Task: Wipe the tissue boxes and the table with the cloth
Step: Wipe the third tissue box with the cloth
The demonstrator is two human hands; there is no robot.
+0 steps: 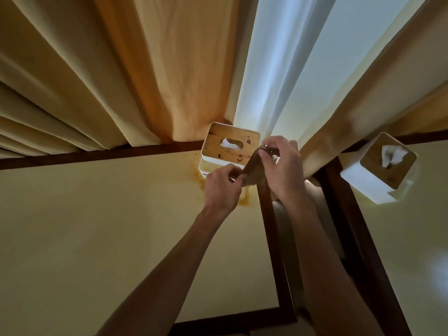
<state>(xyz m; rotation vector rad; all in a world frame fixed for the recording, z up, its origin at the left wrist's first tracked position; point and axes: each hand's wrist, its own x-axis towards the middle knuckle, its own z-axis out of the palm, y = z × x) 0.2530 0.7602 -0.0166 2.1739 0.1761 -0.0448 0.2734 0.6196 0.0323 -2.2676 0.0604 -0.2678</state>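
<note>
Wiping looks barely started, as I read it: the near tissue box (230,147) has dark reddish spots all over its wooden lid, and an orange-brown stain (201,178) spreads on the table (97,226) at the box's base and runs toward me under the hands. Nothing reads as cleaned yet. The brown cloth (253,169) is off the surface, held up between both hands just in front of that box. Left hand (221,187) pinches its lower corner, right hand (282,166) pinches the upper edge; looks like I'm folding or refolding it, though the cloth is small and shadowed so I can't be sure. The second tissue box (380,169) sits well apart on the right-hand table (412,238), across a gap between two dark wood edges; its lid looks clean from here. Room: plenty of open table to the left and toward me. Tight at the back, where the near box sits against the table's far edge with curtains (169,69) hanging just behind it, and it's near the right edge too, so strokes should pull inward.
</note>
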